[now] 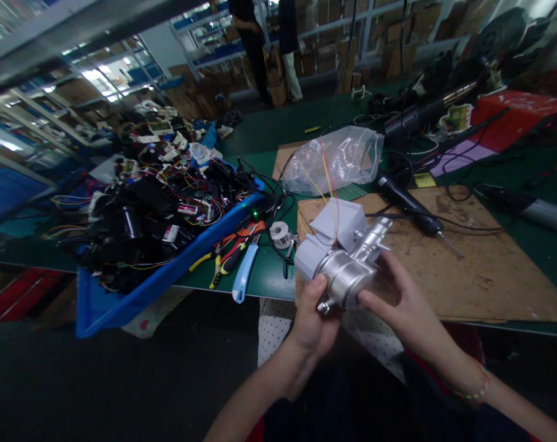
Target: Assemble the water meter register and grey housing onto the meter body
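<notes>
A metal and grey plastic assembly with a cylindrical body, a side fitting and thin red and yellow wires is held over the near left edge of a brown board. My left hand grips it from below, its thumb on the metal cylinder. On the other side, my right hand has its thumb against the cylinder's end and its fingers behind the side fitting. The fingertips behind the assembly are hidden. A black electric screwdriver lies on the board, and a clear plastic bag sits behind the assembly.
A blue tray heaped with black parts and wires stands left. Pliers, a blue-handled tool and a solder reel lie beside it. A red box is at the back right. Two people stand beyond the table.
</notes>
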Demonstrator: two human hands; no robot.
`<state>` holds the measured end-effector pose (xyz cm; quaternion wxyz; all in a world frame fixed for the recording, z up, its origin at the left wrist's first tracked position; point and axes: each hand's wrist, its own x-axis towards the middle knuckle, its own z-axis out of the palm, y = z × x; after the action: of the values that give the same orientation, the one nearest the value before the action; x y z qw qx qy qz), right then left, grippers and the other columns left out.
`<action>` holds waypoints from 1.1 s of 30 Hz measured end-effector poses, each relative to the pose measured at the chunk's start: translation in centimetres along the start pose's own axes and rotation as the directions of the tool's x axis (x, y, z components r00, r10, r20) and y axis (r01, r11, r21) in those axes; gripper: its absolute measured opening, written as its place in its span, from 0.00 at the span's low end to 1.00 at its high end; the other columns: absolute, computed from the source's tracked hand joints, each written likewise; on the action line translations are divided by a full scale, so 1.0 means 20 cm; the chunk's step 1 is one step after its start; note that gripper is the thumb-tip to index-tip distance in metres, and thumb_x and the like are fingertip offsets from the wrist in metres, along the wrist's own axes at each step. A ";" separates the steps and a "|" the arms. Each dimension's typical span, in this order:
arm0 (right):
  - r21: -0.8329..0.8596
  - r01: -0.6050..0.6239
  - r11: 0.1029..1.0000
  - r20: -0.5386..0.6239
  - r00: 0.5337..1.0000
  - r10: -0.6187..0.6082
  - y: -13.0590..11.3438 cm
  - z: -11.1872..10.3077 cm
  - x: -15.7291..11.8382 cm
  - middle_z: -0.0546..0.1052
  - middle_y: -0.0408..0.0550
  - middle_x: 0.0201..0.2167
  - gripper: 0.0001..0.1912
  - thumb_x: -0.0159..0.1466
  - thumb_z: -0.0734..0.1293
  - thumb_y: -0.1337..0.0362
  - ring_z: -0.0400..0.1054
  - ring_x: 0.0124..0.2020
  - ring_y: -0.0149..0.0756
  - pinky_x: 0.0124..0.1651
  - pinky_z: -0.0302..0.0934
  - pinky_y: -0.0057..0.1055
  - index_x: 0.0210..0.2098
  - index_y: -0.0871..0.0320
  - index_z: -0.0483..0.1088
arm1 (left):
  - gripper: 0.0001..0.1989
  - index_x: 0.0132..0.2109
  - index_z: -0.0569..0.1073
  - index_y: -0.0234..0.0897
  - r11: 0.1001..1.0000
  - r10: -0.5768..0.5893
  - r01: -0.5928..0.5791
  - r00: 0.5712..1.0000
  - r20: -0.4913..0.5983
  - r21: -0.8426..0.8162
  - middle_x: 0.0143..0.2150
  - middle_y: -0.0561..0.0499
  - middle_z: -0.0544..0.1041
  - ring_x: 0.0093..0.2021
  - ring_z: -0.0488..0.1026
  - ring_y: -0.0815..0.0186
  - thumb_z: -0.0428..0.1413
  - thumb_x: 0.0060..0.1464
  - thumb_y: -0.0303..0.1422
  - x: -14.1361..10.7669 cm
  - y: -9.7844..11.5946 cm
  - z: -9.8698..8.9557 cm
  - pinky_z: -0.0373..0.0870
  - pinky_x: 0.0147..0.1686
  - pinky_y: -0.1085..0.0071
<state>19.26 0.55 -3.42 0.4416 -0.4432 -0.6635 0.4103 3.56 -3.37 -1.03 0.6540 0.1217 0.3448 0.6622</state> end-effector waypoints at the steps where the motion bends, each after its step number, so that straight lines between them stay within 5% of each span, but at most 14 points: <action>1: -0.060 0.013 0.998 -0.007 1.000 -0.014 0.02 -0.03 0.01 0.64 0.56 0.67 0.45 0.61 0.75 0.48 0.63 0.65 0.53 0.68 0.59 0.57 0.71 0.50 0.55 | 0.34 0.62 0.66 0.37 0.984 0.122 -0.122 0.992 0.011 0.127 0.54 0.43 0.78 0.53 0.77 0.57 0.66 0.51 0.43 0.01 -0.01 -0.02 0.74 0.57 0.60; 3: -0.161 0.027 0.987 -0.005 1.000 -0.029 0.06 -0.07 0.02 0.65 0.55 0.66 0.43 0.61 0.75 0.48 0.63 0.65 0.52 0.68 0.59 0.56 0.70 0.50 0.58 | 0.43 0.66 0.57 0.42 0.838 0.368 -0.372 0.926 0.089 0.401 0.60 0.42 0.73 0.58 0.75 0.56 0.69 0.48 0.40 0.04 -0.04 -0.08 0.71 0.59 0.58; 6: -0.262 0.105 0.959 0.025 0.994 -0.102 0.11 -0.11 0.03 0.72 0.53 0.59 0.31 0.65 0.72 0.52 0.67 0.60 0.48 0.65 0.63 0.53 0.64 0.51 0.66 | 0.50 0.69 0.50 0.40 0.372 0.607 -0.606 0.732 0.310 0.703 0.64 0.36 0.67 0.62 0.72 0.52 0.70 0.46 0.39 0.08 -0.08 -0.17 0.71 0.61 0.53; 10: -0.261 0.241 0.935 0.095 0.970 -0.224 0.13 -0.09 0.01 0.78 0.52 0.50 0.15 0.68 0.69 0.61 0.74 0.52 0.43 0.57 0.70 0.44 0.53 0.55 0.74 | 0.54 0.71 0.49 0.34 -0.236 0.646 -0.680 0.424 0.635 0.694 0.60 0.35 0.68 0.59 0.74 0.49 0.70 0.46 0.44 0.12 -0.11 -0.28 0.76 0.55 0.52; 13: -0.279 0.249 0.928 0.118 0.967 -0.224 0.14 -0.07 -0.01 0.80 0.53 0.48 0.13 0.68 0.68 0.63 0.76 0.48 0.42 0.53 0.72 0.42 0.51 0.57 0.76 | 0.55 0.72 0.46 0.31 -0.397 0.578 -0.709 0.300 0.759 0.583 0.60 0.34 0.68 0.58 0.74 0.49 0.69 0.49 0.44 0.13 -0.11 -0.33 0.78 0.53 0.55; 19: -0.274 0.235 0.933 0.119 0.971 -0.209 0.15 -0.07 -0.02 0.81 0.53 0.45 0.11 0.67 0.67 0.65 0.77 0.45 0.44 0.49 0.73 0.40 0.48 0.57 0.78 | 0.50 0.71 0.47 0.32 -0.445 0.501 -0.740 0.261 0.825 0.504 0.55 0.37 0.74 0.56 0.76 0.50 0.68 0.51 0.37 0.14 -0.09 -0.33 0.79 0.54 0.56; 27: -0.262 0.209 0.942 0.129 0.975 -0.180 0.15 -0.08 -0.02 0.81 0.51 0.45 0.10 0.67 0.67 0.66 0.76 0.46 0.44 0.48 0.72 0.40 0.46 0.55 0.77 | 0.50 0.71 0.46 0.35 -0.397 0.470 -0.754 0.322 0.822 0.522 0.57 0.36 0.74 0.59 0.75 0.47 0.68 0.51 0.36 0.14 -0.09 -0.32 0.78 0.56 0.53; 33: -0.288 0.190 0.939 0.130 0.979 -0.158 0.15 -0.08 -0.03 0.81 0.52 0.43 0.08 0.66 0.67 0.65 0.76 0.44 0.44 0.49 0.71 0.41 0.43 0.56 0.77 | 0.51 0.70 0.48 0.35 -0.384 0.480 -0.760 0.322 0.816 0.525 0.58 0.33 0.73 0.57 0.76 0.46 0.70 0.48 0.36 0.14 -0.08 -0.32 0.79 0.53 0.54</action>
<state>21.60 1.14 -5.98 0.3686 -0.4220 -0.7768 0.2872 0.68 -2.82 -7.50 -0.0566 0.7350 0.4429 0.5103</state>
